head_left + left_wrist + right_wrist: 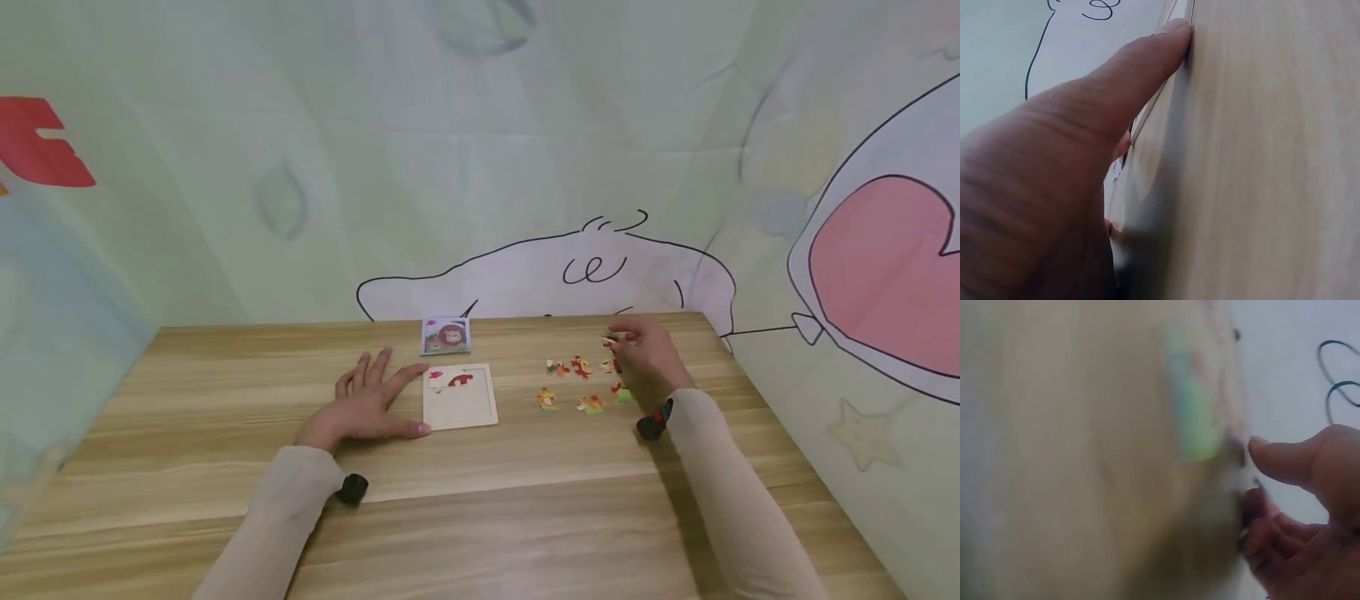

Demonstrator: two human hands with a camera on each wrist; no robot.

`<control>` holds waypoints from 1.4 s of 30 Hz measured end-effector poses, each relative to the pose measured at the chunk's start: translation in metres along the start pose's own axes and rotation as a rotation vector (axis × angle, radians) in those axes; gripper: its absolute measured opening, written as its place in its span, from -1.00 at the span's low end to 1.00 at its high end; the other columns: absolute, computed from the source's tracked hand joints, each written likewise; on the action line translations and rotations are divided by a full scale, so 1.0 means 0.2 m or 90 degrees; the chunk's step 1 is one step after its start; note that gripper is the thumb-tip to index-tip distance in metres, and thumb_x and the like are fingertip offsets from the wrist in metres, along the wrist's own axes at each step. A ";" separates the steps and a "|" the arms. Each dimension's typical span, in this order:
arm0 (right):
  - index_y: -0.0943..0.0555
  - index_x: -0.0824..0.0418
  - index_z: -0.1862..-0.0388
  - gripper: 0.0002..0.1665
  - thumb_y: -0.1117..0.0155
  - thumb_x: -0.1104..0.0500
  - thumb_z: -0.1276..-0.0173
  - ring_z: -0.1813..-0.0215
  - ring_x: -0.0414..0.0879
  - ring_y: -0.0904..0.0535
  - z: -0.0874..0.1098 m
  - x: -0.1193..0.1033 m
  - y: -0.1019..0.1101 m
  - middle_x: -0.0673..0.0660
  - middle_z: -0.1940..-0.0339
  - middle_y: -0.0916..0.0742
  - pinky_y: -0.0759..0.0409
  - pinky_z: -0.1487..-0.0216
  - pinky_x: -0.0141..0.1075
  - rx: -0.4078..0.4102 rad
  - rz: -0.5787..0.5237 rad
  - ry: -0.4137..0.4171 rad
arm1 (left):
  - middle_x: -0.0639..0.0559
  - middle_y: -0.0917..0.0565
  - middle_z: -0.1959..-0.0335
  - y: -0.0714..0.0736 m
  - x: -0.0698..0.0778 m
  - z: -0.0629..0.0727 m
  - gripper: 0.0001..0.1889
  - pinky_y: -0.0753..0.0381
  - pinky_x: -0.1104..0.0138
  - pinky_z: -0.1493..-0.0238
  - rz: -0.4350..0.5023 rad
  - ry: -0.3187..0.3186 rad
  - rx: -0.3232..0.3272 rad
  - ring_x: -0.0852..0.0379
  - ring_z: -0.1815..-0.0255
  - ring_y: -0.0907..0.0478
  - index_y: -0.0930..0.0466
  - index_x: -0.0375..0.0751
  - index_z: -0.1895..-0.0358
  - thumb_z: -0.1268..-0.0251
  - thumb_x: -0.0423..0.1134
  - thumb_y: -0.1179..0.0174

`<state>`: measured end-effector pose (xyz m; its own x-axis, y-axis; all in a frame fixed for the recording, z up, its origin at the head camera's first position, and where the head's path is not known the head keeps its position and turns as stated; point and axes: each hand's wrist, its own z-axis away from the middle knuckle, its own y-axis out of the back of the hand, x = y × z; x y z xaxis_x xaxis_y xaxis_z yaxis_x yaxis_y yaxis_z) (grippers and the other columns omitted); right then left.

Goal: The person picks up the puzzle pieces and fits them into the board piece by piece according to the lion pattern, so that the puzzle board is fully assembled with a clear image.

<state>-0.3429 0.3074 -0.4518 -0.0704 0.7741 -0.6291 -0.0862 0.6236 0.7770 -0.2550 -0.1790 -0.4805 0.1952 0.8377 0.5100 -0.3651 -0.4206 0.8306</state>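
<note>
In the head view my left hand (363, 408) lies spread on the table, thumb and index finger touching the left side of a pale square puzzle tray (461, 412). The left wrist view shows the thumb (1141, 62) against the tray's edge. Joined puzzle pieces (460, 380), red and white, sit in the tray's upper left. Over at the right, my right hand (648, 354) pinches a small dark red and white puzzle piece (609, 341) at its fingertips. Blur in the right wrist view hides much of this grip.
Several loose puzzle pieces (581, 367) lie in rows left of and below my right hand. A lion picture card (446, 337) lies behind the tray. The wooden table (465, 517) meets a printed cloth wall (450, 208) at its back edge.
</note>
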 end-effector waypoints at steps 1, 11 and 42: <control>-0.62 0.28 -0.40 -0.56 -0.27 0.19 -0.62 -0.43 0.42 -0.54 0.00 0.01 -0.01 0.51 -0.41 -0.63 -0.54 -0.42 0.31 0.004 0.007 0.002 | -0.32 0.45 -0.81 0.00 0.00 0.00 0.19 0.49 -0.48 -0.60 -0.001 0.000 0.000 -0.51 -0.76 0.63 0.00 0.40 -0.75 -0.07 0.60 -0.36; -0.65 0.27 -0.33 -0.61 -0.26 0.17 -0.62 -0.42 0.41 -0.54 0.00 0.04 -0.01 0.49 -0.37 -0.66 -0.50 -0.43 0.31 0.012 0.027 -0.022 | -0.31 0.45 -0.81 -0.02 -0.01 -0.03 0.17 0.49 -0.48 -0.60 -0.005 -0.001 0.002 -0.50 -0.77 0.63 0.00 0.40 -0.75 -0.09 0.58 -0.37; -0.66 0.28 -0.11 -0.71 -0.43 0.25 -0.48 0.14 0.00 -0.69 0.03 -0.03 -0.01 0.31 0.10 -0.80 -0.59 0.23 -0.39 0.067 -0.073 -0.007 | -0.32 0.44 -0.81 -0.01 -0.01 -0.02 0.17 0.48 -0.49 -0.60 0.004 -0.001 0.005 -0.50 -0.77 0.63 -0.01 0.37 -0.75 -0.11 0.55 -0.39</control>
<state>-0.3359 0.3019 -0.4485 -0.0560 0.6978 -0.7141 0.0119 0.7156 0.6984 -0.2572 -0.1779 -0.4840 0.1949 0.8345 0.5154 -0.3592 -0.4282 0.8292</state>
